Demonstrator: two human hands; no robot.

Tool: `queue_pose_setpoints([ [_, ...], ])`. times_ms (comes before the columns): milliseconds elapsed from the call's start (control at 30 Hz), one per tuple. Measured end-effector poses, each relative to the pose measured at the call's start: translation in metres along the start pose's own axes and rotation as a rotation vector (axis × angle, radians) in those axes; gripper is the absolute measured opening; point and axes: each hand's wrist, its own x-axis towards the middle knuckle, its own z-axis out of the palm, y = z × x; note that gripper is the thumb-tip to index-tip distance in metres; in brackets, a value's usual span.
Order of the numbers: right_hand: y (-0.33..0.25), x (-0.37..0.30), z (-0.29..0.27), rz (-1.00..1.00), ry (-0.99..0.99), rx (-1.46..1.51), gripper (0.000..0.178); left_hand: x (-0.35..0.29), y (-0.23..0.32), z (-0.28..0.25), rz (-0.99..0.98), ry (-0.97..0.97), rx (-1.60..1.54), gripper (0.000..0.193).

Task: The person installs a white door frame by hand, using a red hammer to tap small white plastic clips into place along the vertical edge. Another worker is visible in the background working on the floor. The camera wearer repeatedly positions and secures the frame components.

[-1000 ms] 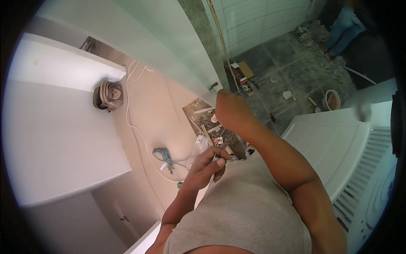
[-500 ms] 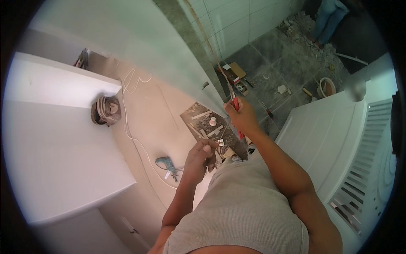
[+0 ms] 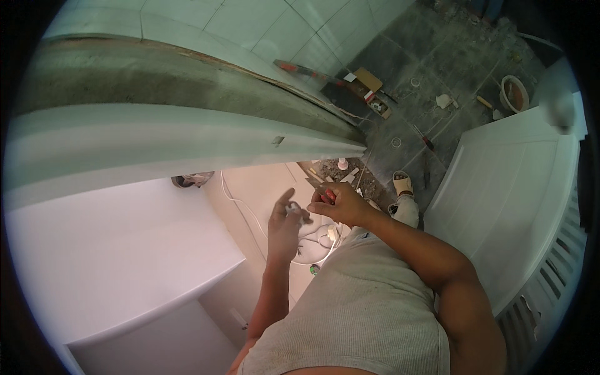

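My right hand (image 3: pixel 342 203) is closed around red-handled pliers (image 3: pixel 327 195), whose metal jaws point up and to the left. Close to its left, slightly lower, is my left hand (image 3: pixel 284 228), palm turned inward and index finger raised. A small greyish metal piece (image 3: pixel 292 208) sits among its curled fingers; blur hides its exact kind. The two hands are apart by a small gap. Just beyond them stands a white door frame (image 3: pixel 250 147) with a small latch cut-out (image 3: pixel 278 141).
A white panelled door (image 3: pixel 500 187) leans at right. On the dark tiled floor lie a cardboard box (image 3: pixel 369 80), a screwdriver (image 3: pixel 426 139) and a bucket (image 3: pixel 514 94). At left is a white cabinet (image 3: pixel 125 250). White cables (image 3: pixel 247 215) cross the pale floor; debris (image 3: pixel 369 178) lies at the threshold.
My view has swung so the door frame runs more across it. My right hand has lowered the pliers toward my left hand, which has turned with its index finger raised.
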Motion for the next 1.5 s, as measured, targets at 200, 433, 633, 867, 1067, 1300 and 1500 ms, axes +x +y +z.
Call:
queue_pose_setpoints([
  [200, 0.001, 0.010, -0.014, -0.007, 0.020, -0.014, 0.021, 0.028, 0.002, 0.028, 0.098, 0.164, -0.079, 0.026],
  [433, -0.029, 0.037, -0.022, -0.014, 0.029, 0.029, 0.021, 0.046, 0.024, 0.038, 0.339, 0.213, 0.049, 0.021],
  [633, -0.043, 0.066, -0.020, -0.164, 0.093, 0.039, 0.013, 0.055, 0.038, 0.038, 0.532, 0.315, 0.215, 0.023],
  [867, -0.038, 0.095, -0.027, -0.311, 0.175, -0.168, 0.015, 0.066, 0.036, 0.032, 0.605, 0.565, 0.503, 0.059],
  [1067, -0.039, 0.095, -0.020, -0.365, 0.258, -0.204, 0.016, 0.081, 0.049, 0.037, 0.679, 0.538, 0.382, 0.079],
  [1300, -0.033, 0.102, -0.016, -0.359, 0.238, -0.026, 0.017, 0.081, 0.054, 0.027, 0.603, 0.470, 0.506, 0.091],
  [1500, -0.032, 0.103, -0.026, -0.389, 0.186, -0.108, 0.017, 0.087, 0.049, 0.028, 0.691, 0.465, 0.527, 0.087],
])
